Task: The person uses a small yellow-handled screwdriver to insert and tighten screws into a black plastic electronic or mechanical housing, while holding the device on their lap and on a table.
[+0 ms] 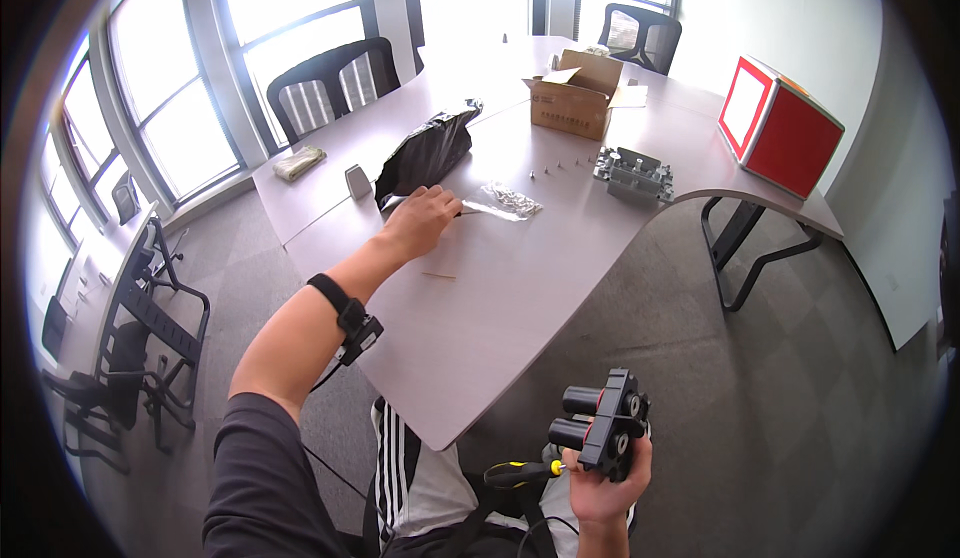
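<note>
My left hand (424, 216) rests on the table with its fingers bent down, between a black plastic bag (428, 158) and a clear bag of small screws (508, 201). Its fingertips are closed, and whatever they hold is hidden. Low on the right, off the table edge, my right hand (607, 495) grips a black plastic part with two round cylinders (612, 426), which stick out to the left. A yellow and black screwdriver (522, 473) points its shank toward that hand; whether the fingers hold it cannot be made out.
An open cardboard box (572, 106) stands far back, with a grey metal assembly (634, 175) nearer and several screws standing by it. A red box with a white panel (795, 138) is at right. Left lie a folded cloth (299, 162) and grey block (357, 182); nearer, a thin stick (438, 275).
</note>
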The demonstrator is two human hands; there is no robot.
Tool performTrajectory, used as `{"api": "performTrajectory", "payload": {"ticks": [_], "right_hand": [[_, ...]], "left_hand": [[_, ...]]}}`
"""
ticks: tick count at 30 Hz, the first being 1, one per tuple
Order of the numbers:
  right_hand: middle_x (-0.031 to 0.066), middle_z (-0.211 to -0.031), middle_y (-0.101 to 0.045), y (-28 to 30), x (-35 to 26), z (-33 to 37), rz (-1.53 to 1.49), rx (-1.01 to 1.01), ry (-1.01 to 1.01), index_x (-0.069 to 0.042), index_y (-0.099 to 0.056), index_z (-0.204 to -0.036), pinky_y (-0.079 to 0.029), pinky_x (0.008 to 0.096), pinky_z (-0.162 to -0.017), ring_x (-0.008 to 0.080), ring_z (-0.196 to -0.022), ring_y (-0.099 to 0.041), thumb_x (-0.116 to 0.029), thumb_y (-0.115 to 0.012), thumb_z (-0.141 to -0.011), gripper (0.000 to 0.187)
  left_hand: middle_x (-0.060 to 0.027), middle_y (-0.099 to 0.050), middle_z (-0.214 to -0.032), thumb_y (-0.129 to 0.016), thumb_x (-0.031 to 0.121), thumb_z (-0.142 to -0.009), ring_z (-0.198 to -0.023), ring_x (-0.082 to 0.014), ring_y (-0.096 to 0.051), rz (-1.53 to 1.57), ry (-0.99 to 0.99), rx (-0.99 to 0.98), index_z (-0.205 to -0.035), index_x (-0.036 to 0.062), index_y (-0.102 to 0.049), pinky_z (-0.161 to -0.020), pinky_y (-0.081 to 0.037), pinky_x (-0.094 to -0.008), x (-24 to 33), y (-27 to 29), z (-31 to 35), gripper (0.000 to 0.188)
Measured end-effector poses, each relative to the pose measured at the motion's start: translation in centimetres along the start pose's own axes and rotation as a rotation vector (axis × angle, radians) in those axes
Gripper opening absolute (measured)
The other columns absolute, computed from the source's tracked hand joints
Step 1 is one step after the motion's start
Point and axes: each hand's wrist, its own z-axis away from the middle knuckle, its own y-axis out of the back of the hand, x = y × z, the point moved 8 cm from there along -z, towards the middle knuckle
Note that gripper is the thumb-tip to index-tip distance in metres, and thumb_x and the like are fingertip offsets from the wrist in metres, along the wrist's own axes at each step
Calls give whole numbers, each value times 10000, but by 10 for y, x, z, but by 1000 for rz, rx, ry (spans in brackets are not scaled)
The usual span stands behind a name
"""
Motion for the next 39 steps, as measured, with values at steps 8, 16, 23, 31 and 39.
{"api": "performTrajectory", "payload": {"ticks": [8,16,23,31,39], "right_hand": [[85,-972,-632,-15,12,14,-12,-156,-75,-33,-545,-1151,-495,351,-653,192,-795,-610,-366,-362,-917,446],[138,-1019,-611,-33,44,45,318,-380,-212,46,-494,-1140,-501,324,-786,202,-905,-615,-296,-446,-898,422],[136,-1126,-558,-42,85,75,273,-557,-381,74,-419,-1227,-426,334,-934,218,-1038,-563,-303,-488,-884,514],[168,-1370,-314,-59,121,105,467,-1067,-486,103,-452,-1233,-243,353,-1055,240,-1268,-341,-368,-522,-862,603],[170,-1389,-273,-63,124,111,638,-1159,-397,93,-370,-1317,-251,336,-1051,242,-1293,-302,-234,-557,-852,599]], "left_hand": [[-38,-426,-930,-367,184,-975,-744,-99,-469,1853,334,117,-1243,15,-389,-646,-419,-265,29,85,85,317],[-124,-534,-905,-406,189,-983,-676,-124,-517,1839,358,475,-937,-16,-513,-607,-432,-241,69,141,212,235],[-43,-449,-732,-421,273,-979,-542,-118,-386,2286,523,529,-874,45,-471,-537,-365,-270,112,120,246,256],[-60,-480,-850,-409,233,-984,-801,-185,-508,2670,540,386,-1052,67,-458,-782,-422,-340,167,100,258,186],[-105,-617,-958,-519,142,-943,-855,-137,-593,2356,626,206,-995,43,-487,-732,-479,-257,167,90,270,116]]}}
